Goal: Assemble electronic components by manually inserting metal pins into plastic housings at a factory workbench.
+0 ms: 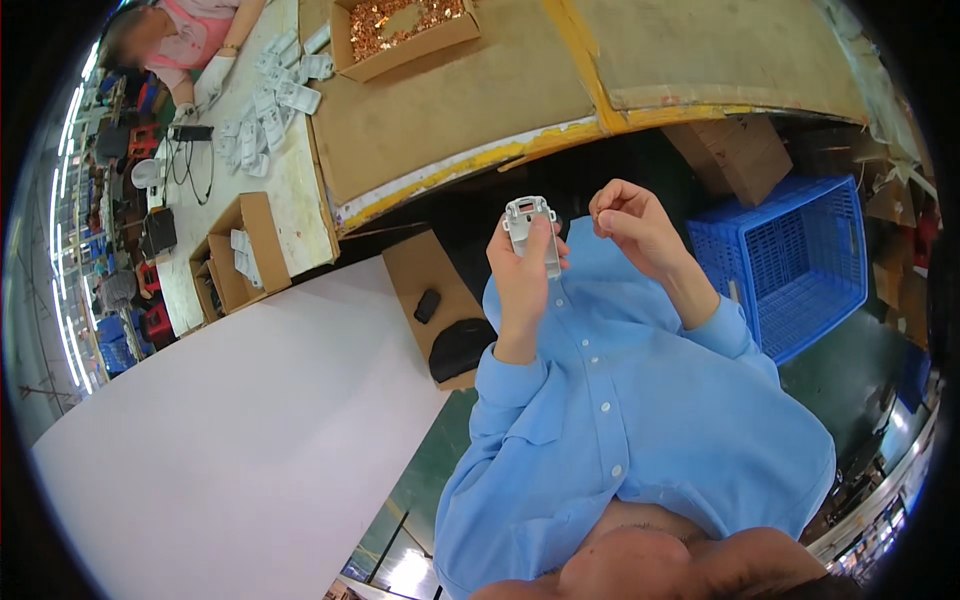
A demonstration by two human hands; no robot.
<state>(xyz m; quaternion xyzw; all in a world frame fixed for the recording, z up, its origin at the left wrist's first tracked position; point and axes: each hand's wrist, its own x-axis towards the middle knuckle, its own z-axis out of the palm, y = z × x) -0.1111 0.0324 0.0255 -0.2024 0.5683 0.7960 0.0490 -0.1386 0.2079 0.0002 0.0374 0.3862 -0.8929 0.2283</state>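
My left hand (518, 285) is closed around a pale grey-white plastic housing (530, 212), held above my lap with the thumb lying along its face. The housing is a long hollow shell with a rounded, slotted upper end. To its right and apart from it, my right hand (648, 238) is raised with thumb and forefinger pinched together. What sits between those fingertips is too small to make out. Beyond the hands, small copper-coloured metal parts (375, 28) fill a shallow cardboard box (415, 55) on the brown-covered workbench (450, 120).
Similar housings (265, 120) lie piled on the left table, near a co-worker's gloved hand (213, 82). An open cardboard box (262, 235) holds more. A blue plastic crate (745, 285) stands right of my lap, beside a carton (730, 160). A white panel (230, 430) spans the left.
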